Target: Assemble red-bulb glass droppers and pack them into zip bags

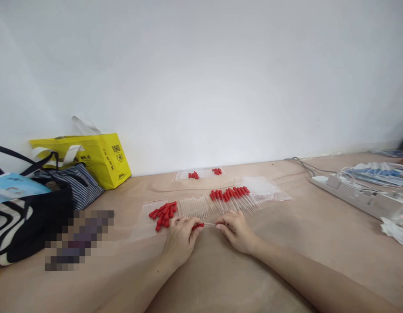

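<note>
My left hand (182, 241) is closed around a red rubber bulb (197, 226). From the bulb's open end a thin clear tube (209, 224) runs to the fingertips of my right hand (238, 231), which pinch its far end. How deep the tube sits in the bulb I cannot tell. Beside my left hand, loose red bulbs (162, 214) lie heaped on a clear plastic bag (141, 226). Bare clear tubes (193, 208) lie in a row beyond both hands. Past my right hand, several droppers (232, 196) with red bulbs on clear tubes lie side by side.
Near the wall, another clear bag (206, 173) holds small red bulbs and tubes. Plastic bags (262, 188) lie behind the droppers. A white power strip (354, 198) with cables stands right. Left are a yellow bag (106, 161), a striped bag (85, 187) and a black-and-white bag (35, 226).
</note>
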Motion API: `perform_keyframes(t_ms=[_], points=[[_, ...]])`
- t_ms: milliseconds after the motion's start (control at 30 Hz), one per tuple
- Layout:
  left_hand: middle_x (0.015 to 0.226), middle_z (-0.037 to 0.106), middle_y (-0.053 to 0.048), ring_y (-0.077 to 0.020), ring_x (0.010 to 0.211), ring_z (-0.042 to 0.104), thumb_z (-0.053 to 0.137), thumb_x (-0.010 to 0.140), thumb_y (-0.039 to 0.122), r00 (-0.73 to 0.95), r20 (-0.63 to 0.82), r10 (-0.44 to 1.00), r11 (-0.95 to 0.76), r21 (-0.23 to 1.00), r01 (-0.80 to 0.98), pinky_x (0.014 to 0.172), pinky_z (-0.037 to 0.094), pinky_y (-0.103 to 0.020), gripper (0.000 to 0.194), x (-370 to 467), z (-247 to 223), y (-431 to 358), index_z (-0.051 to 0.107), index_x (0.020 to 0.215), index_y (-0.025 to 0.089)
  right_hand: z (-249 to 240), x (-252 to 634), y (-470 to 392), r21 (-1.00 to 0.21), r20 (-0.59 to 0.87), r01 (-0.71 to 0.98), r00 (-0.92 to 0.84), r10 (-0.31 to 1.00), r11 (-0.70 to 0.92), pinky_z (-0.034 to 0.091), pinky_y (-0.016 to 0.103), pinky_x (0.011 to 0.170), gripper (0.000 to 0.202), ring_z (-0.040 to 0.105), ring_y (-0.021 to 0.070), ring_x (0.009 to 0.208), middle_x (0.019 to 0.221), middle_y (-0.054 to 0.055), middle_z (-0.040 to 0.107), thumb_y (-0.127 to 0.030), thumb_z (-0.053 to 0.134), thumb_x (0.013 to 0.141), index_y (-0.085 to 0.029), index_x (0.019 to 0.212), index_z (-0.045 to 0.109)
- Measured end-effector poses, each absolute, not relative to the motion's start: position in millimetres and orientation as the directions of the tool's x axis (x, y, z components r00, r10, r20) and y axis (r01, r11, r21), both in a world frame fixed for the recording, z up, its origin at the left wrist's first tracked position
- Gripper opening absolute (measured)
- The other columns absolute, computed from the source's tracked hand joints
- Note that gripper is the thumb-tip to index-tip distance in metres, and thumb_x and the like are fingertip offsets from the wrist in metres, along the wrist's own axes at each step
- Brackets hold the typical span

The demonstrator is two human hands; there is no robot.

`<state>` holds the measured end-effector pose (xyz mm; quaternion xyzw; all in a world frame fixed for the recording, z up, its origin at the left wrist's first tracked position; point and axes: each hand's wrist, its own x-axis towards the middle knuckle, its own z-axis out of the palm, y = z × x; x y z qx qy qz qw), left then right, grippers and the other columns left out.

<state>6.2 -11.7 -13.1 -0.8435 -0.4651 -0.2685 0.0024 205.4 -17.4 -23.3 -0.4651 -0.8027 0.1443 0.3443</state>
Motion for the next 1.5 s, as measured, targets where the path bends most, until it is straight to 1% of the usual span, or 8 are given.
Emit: perform_keyframes(t_ms=[167,300,500,567,633,833,1233,1500], points=[[0.08,0.065,0.001,-0.0167,0.078,0.055,0.04,0.087,0.026,0.439,0.482,0.758,-0.601,0.255,0.758,0.078,0.027,-0.035,0.018,6.7,-12.9,-12.2,0.058,0.086,0.023,-22.2,203.2,-18.5,-0.528,0.419,0.649,-0.362,0.833,0.548,0.026,0.03,0.072,0.02,0.049,0.0133,0.073,0.071,-0.002,0.062,-0.026,0.042,0.086,-0.021,0.076,0.059],[0.074,0.064,0.001,-0.0162,0.074,0.054,0.041,0.087,0.026,0.471,0.506,0.723,-0.644,0.245,0.725,0.076,0.027,-0.035,0.019,7.6,-13.6,-13.0,0.059,0.084,0.023,-26.4,202.5,-16.5,-0.465,0.486,0.631,-0.403,0.775,0.62,0.027,0.029,0.07,0.019,0.046,0.0141,0.072,0.069,0.0,0.059,-0.025,0.044,0.085,-0.019,0.075,0.058],[0.066,0.061,0.002,-0.0148,0.069,0.053,0.044,0.085,0.025,0.515,0.562,0.648,-0.708,0.194,0.679,0.077,0.026,-0.035,0.017,8.6,-11.8,-16.2,0.058,0.077,0.02,-31.4,204.1,-12.1,-0.279,0.634,0.59,-0.479,0.607,0.758,0.026,0.029,0.064,0.019,0.039,0.0155,0.07,0.067,0.003,0.055,-0.021,0.042,0.085,-0.017,0.078,0.059],[0.066,0.061,0.003,-0.0146,0.069,0.053,0.044,0.085,0.023,0.533,0.572,0.624,-0.726,0.172,0.665,0.078,0.026,-0.035,0.016,9.3,-11.2,-17.4,0.057,0.076,0.02,-30.4,204.7,-12.3,-0.195,0.659,0.599,-0.507,0.556,0.777,0.025,0.03,0.063,0.021,0.037,0.0157,0.068,0.066,0.004,0.053,-0.019,0.04,0.084,-0.017,0.077,0.06],[0.065,0.061,0.003,-0.0145,0.068,0.052,0.044,0.084,0.022,0.542,0.587,0.602,-0.739,0.151,0.657,0.078,0.026,-0.035,0.016,10.2,-11.2,-18.4,0.056,0.075,0.019,-29.3,204.6,-13.2,-0.152,0.668,0.601,-0.523,0.53,0.784,0.024,0.03,0.062,0.022,0.036,0.0157,0.068,0.066,0.004,0.053,-0.017,0.039,0.084,-0.017,0.077,0.06],[0.063,0.061,0.003,-0.014,0.067,0.052,0.043,0.083,0.02,0.531,0.637,0.56,-0.755,0.127,0.644,0.08,0.026,-0.036,0.016,12.7,-11.3,-20.4,0.055,0.073,0.019,-29.0,200.1,-14.6,-0.236,0.665,0.556,-0.506,0.55,0.797,0.027,0.029,0.063,0.02,0.037,0.0157,0.069,0.065,0.004,0.052,-0.018,0.039,0.084,-0.016,0.078,0.059],[0.06,0.061,0.005,-0.0135,0.065,0.053,0.043,0.083,0.021,0.539,0.615,0.576,-0.753,0.143,0.642,0.083,0.023,-0.037,0.018,13.5,-12.0,-19.7,0.056,0.071,0.021,-31.4,191.8,-12.1,-0.362,0.641,0.507,-0.473,0.604,0.782,0.031,0.029,0.064,0.021,0.041,0.0153,0.067,0.063,0.003,0.054,-0.02,0.041,0.084,-0.017,0.074,0.059],[0.076,0.066,0.002,-0.0161,0.075,0.055,0.05,0.083,0.028,0.531,0.575,0.623,-0.724,0.167,0.669,0.087,0.019,-0.041,0.01,4.6,-7.0,-11.3,0.057,0.088,0.024,-25.5,201.3,-6.0,-0.413,0.574,0.562,-0.45,0.684,0.717,0.033,0.03,0.067,0.022,0.043,0.0153,0.068,0.066,0.003,0.057,-0.024,0.041,0.085,-0.018,0.074,0.059]])
